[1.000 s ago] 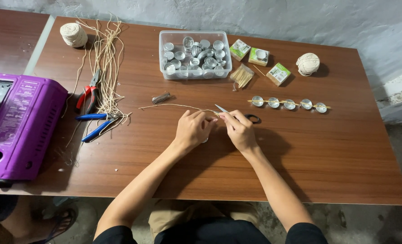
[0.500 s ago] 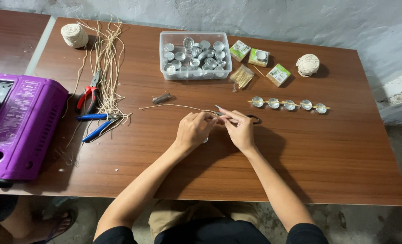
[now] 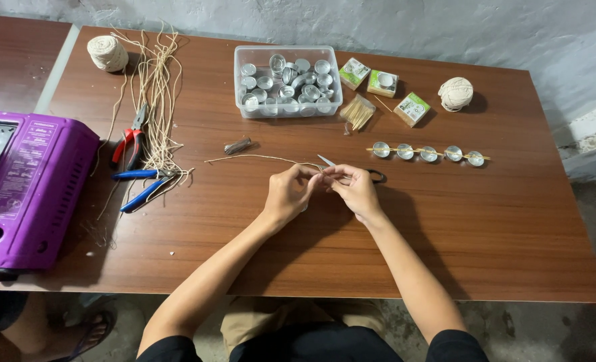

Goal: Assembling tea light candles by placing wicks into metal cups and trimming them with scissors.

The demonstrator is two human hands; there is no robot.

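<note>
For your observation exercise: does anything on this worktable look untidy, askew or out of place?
Only mildly: loose strands of twine sprawl tangled across the table's left end, over the red pliers. The hands pinch one strand beside scissors.

Home craft workshop, pliers (image 3: pixel 131 141), twine (image 3: pixel 108 53)

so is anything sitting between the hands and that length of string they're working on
Nothing visible does. The left hand and right hand meet at the end of the string, which trails off left over bare table. Scissors lie just behind the hands, partly hidden, not between them and the string.
</note>
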